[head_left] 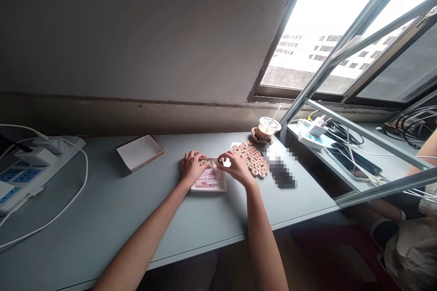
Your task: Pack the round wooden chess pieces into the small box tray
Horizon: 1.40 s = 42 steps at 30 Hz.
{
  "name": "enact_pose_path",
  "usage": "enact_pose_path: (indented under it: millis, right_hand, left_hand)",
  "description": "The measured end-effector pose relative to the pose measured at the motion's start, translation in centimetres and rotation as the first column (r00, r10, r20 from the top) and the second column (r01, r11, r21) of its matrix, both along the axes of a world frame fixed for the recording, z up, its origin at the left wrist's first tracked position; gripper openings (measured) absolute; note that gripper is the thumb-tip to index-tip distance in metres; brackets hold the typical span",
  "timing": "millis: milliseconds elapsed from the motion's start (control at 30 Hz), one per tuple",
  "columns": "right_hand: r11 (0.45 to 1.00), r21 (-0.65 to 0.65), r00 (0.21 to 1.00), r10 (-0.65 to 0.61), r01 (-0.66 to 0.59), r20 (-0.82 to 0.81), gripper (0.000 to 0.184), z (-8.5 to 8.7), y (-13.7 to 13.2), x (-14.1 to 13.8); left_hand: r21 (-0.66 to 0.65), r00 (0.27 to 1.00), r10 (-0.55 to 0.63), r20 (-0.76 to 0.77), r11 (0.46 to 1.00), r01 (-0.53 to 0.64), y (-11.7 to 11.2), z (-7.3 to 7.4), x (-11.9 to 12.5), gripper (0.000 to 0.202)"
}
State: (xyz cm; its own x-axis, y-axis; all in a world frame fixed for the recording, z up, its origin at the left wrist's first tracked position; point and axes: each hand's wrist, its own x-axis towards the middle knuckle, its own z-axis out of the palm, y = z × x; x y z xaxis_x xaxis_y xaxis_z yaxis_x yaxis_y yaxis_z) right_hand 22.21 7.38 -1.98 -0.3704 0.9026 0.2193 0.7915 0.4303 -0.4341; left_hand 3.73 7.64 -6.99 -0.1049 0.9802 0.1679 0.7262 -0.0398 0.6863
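Note:
A shallow box (223, 187) lies on the table in front of me, with a paper marked in red and pink on its floor. Along its far side sit a few round wooden Chinese chess pieces (205, 162). My left hand (193, 167) grips the box at its left side, thumb beside those pieces. At the far right corner, my right hand (236, 168) pinches one chess piece (220, 162) between thumb and fingers. More pieces (251, 157) lie in a flat cluster just right of my right hand, their characters facing up.
To the left lies an open box lid (140, 151). A lidded drink cup (269, 128) with a straw stands behind the cluster, near a blurred dark object (282, 170). Power strips (37, 163) with cables occupy the far left. A metal frame (314, 77) and another person (418, 218) are at right.

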Motion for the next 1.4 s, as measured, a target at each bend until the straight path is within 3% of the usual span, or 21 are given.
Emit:
enact_pose_path:
  millis: [333, 533, 667, 800, 1000, 1233, 1400]
  right_hand:
    - [0.996, 0.086, 0.986, -0.045, 0.031, 0.158, 0.006, -0.7, -0.1, -1.1]
    - [0.997, 0.063, 0.991, -0.041, 0.034, 0.124, 0.013, -0.7, 0.2, -0.6]
    - [0.967, 0.155, 0.966, -0.221, 0.201, 0.131, 0.022, -1.4, 0.9, 0.4]
    - [0.925, 0.208, 0.905, -0.361, 0.317, 0.226, 0.038, -3.0, 1.7, 1.1]
    - [0.934, 0.211, 0.918, -0.334, 0.290, 0.216, 0.030, -3.7, 1.9, 1.2]
    - [0.940, 0.235, 0.941, -0.291, 0.248, 0.173, 0.021, -3.1, 1.7, 1.1]
    - [0.941, 0.245, 0.943, -0.281, 0.233, 0.181, 0.033, -3.5, 1.9, 0.8]
  left_hand:
    - [-0.009, 1.000, -0.015, -0.022, 1.000, 0.014, -0.1, 0.2, 0.1, 0.020]
    - [0.036, 0.999, -0.017, 0.030, 0.999, 0.016, 0.4, -0.6, -0.9, 0.016]
    - [0.058, 0.992, -0.035, 0.121, 0.998, 0.028, 1.1, -0.7, -2.9, 0.018]
    - [0.025, 0.974, -0.175, 0.143, 0.985, 0.173, 1.3, 0.0, -4.9, 0.022]
    - [-0.070, 0.925, -0.369, 0.093, 0.924, 0.376, 1.3, 0.5, -5.9, 0.027]
    - [-0.023, 0.927, -0.338, 0.161, 0.938, 0.346, 1.4, 0.3, -5.6, 0.031]
    - [-0.048, 0.918, -0.319, 0.234, 0.940, 0.339, 1.4, 0.3, -5.7, 0.034]
